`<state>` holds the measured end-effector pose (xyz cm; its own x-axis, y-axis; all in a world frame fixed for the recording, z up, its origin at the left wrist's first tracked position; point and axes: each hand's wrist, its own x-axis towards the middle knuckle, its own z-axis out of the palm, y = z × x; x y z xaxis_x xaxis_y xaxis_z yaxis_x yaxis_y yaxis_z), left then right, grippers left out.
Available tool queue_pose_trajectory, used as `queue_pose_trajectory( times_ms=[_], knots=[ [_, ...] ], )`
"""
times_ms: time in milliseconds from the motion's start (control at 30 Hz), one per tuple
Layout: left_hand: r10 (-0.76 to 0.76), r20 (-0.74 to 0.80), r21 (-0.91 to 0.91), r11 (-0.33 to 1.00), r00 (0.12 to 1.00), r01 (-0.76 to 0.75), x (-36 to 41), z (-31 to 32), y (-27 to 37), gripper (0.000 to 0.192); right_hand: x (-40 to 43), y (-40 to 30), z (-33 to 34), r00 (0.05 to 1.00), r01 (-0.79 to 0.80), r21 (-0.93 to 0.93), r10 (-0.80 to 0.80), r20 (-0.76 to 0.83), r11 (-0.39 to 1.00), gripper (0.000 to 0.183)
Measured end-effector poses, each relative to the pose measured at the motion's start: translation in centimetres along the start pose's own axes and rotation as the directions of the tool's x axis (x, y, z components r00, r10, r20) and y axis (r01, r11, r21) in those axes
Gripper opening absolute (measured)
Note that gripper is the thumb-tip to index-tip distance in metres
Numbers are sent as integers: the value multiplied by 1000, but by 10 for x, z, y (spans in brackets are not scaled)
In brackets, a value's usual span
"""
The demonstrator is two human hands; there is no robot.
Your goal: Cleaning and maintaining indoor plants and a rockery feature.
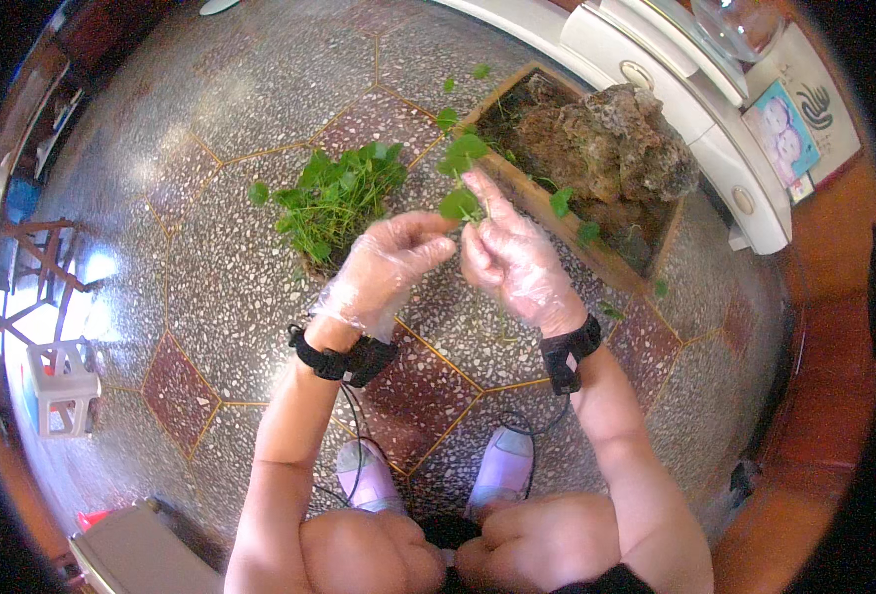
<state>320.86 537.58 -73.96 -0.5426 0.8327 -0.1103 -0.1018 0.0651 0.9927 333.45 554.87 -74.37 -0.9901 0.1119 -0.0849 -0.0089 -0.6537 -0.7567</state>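
Note:
My right hand [516, 256], in a clear plastic glove, grips a green plant sprig [462, 152] with rounded leaves. Its index finger points up along the leaves while the other fingers curl in. Close by on the left, my gloved left hand [401, 256] has its thumb and index finger slightly apart, the index fingertip at the edge of a lower leaf. Whether that fingertip touches the leaf is unclear. Beyond my left hand, a clump of leafy green plants [345, 189] lies on the floor, its near end partly covered by the hand.
A rectangular planter [564, 230] with a rough rock [609, 145] stands at the right, loose leaves around it. Behind it is a white cabinet [675, 96]. Cables hang from my wristbands near my shoes [501, 464]. A white plastic stool [64, 390] stands left on the terrazzo floor [223, 327].

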Motion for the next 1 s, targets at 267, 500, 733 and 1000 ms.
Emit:
queue_pose_trajectory(
  times_ms=[267, 500, 733, 1000],
  knots=[
    [-4, 148, -181, 983, 989, 31, 0, 18, 17, 23, 1, -4, 3, 993, -111, -442, 121, -5, 890, 88],
    [-151, 208, -374, 900, 966, 222, 11, 20, 15, 18, 5, 10, -25, 994, -61, -579, 102, 38, 813, 104],
    [-56, -133, 54, 996, 990, 64, 36, 6, 57, 14, -3, -16, -36, 995, 93, -665, -95, 35, 741, 118],
    [266, -68, 386, 896, 962, -221, 132, -20, 117, 23, -39, -84, -54, 810, 440, -254, -503, -301, 861, 81]
  ],
)
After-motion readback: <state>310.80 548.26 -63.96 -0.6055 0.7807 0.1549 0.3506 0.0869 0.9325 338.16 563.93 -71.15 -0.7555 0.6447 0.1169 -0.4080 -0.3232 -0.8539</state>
